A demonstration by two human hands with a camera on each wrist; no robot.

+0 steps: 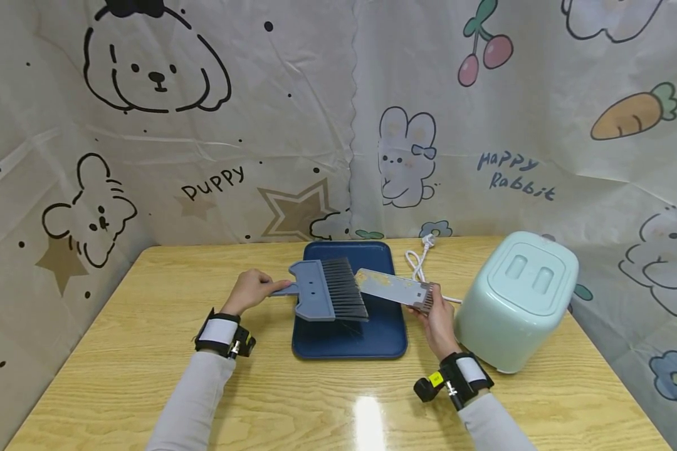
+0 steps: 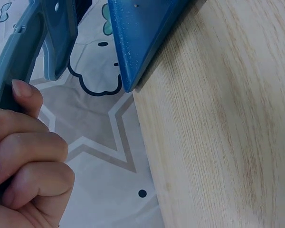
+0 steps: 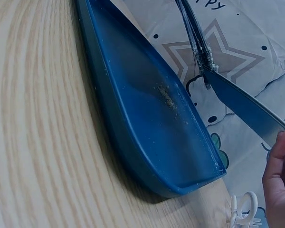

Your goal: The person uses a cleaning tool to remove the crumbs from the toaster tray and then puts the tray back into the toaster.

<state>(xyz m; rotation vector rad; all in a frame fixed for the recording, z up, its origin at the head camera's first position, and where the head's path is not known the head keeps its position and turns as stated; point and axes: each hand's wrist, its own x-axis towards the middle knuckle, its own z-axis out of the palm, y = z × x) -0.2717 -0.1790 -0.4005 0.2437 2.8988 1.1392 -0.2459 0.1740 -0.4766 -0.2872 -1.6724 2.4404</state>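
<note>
My left hand [image 1: 252,290] grips the handle of a blue-grey hand brush [image 1: 313,291], held level above a dark blue tray [image 1: 352,347]. In the left wrist view, its fingers [image 2: 35,147] curl round that handle. The brush's dark bristles [image 3: 199,45] carry pale crumbs and meet the far end of a flat grey crumb tray [image 1: 392,288]. My right hand [image 1: 439,326] pinches the crumb tray's near end, thumb on top. Yellowish crumbs lie on its upper face, mostly toward the bristles. Below, a small heap of crumbs [image 3: 167,97] has collected on the blue tray.
A mint-green toaster [image 1: 513,307] with its lid on stands right of my right hand. Its white cord and plug [image 1: 427,243] lie behind the crumb tray. A printed curtain [image 1: 293,125] hangs along the back edge of the wooden table [image 1: 293,401].
</note>
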